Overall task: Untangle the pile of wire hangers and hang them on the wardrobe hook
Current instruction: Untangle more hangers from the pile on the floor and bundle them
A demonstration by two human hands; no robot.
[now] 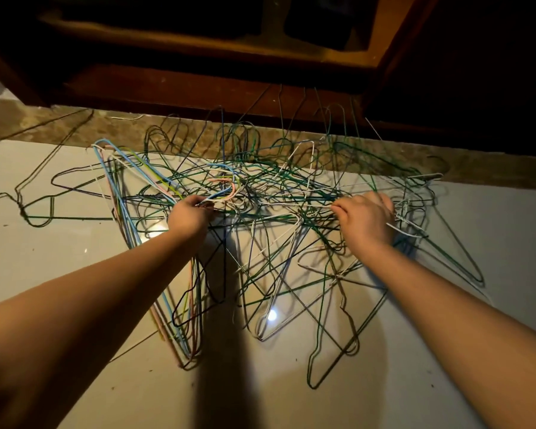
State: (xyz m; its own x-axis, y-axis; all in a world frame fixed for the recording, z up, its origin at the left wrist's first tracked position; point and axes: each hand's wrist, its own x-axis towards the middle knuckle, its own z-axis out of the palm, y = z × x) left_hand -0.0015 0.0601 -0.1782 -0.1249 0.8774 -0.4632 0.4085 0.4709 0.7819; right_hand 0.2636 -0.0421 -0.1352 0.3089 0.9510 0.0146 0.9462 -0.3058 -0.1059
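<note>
A tangled pile of wire hangers point(276, 193), mostly green with some white, blue, pink and yellow ones, lies on the pale tiled floor point(59, 249) in front of a dark wooden wardrobe point(198, 85). My left hand point(190, 215) grips the necks of a bunch of pastel hangers point(123, 209) at the pile's left side. My right hand point(367, 219) is curled over green and white wires at the right side of the pile and holds them. No wardrobe hook shows in this view.
A few loose dark hangers point(37, 209) lie apart on the floor at the left. A brown stone sill point(59, 125) runs along the wardrobe's base. The wardrobe's open inside point(167, 29) is dark. Bare tile lies near me, below the pile.
</note>
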